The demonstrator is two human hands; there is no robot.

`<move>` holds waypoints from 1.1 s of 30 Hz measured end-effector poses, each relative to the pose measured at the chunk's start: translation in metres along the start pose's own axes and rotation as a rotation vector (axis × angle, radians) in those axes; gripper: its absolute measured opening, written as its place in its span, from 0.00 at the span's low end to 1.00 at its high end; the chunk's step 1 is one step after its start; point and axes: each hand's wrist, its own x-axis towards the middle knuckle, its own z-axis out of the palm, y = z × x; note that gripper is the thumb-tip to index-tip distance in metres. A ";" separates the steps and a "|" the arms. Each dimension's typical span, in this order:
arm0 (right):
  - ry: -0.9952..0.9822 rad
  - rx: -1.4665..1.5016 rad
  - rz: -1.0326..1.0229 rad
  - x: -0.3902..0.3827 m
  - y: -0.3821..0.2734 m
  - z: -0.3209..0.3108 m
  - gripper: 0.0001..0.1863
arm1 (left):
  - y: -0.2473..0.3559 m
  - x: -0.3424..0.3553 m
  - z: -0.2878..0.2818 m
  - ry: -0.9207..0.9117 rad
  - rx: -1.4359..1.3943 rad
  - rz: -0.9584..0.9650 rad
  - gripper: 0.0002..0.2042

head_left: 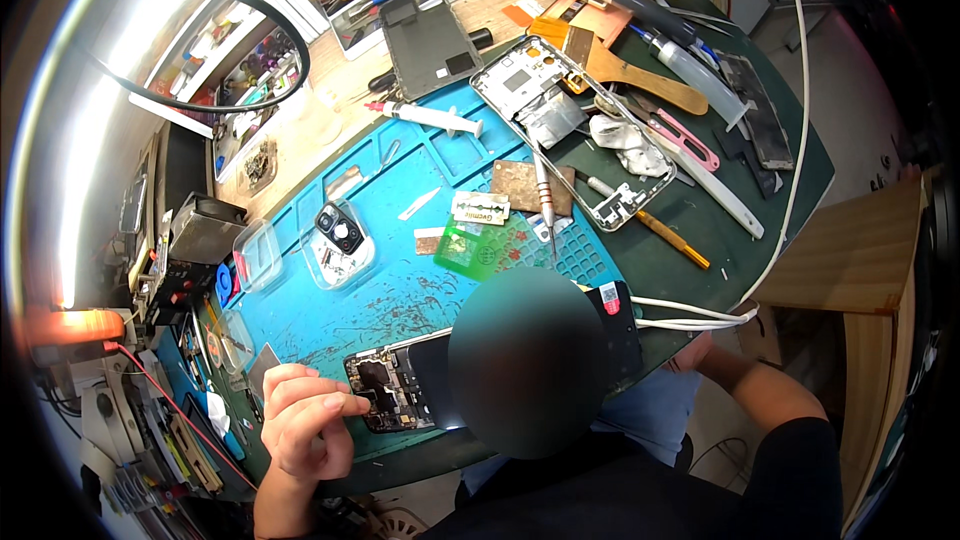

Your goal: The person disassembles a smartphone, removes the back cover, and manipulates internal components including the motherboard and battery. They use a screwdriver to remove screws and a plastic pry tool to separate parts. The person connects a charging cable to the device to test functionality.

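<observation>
An opened phone (386,390) with its circuit boards bare lies near the front edge of the blue work mat (300,325). My left hand (308,425) is at its left end, fingers curled and one fingertip against the phone's edge; whatever they pinch is too small to make out. Beside those fingers a thin, pale flat piece (263,367) sticks up. A dark blurred oval hides the phone's right part. To its right shows a black panel (624,340) with a small label. My right hand (690,351) is low at the table's edge beside white cables (700,316), its fingers mostly hidden.
Behind the phone lie a razor blade (481,208), a green plastic piece (462,252) and a screwdriver (545,195). A camera module sits in a clear box (345,265). Farther back are a phone frame (490,90), a syringe (428,118) and a wooden paddle (650,85).
</observation>
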 end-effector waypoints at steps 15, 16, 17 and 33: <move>0.025 -0.433 -0.167 0.020 -0.059 -0.042 0.21 | 0.000 0.001 0.001 0.003 -0.004 0.015 0.22; 0.018 -0.453 -0.173 0.022 -0.060 -0.042 0.21 | 0.000 0.000 0.001 0.006 -0.003 0.014 0.23; 0.035 -0.448 -0.188 0.023 -0.061 -0.043 0.20 | 0.000 0.000 0.001 0.006 -0.003 0.012 0.23; 0.068 -0.475 -0.213 0.025 -0.067 -0.047 0.22 | 0.001 0.000 0.002 0.019 -0.012 0.024 0.24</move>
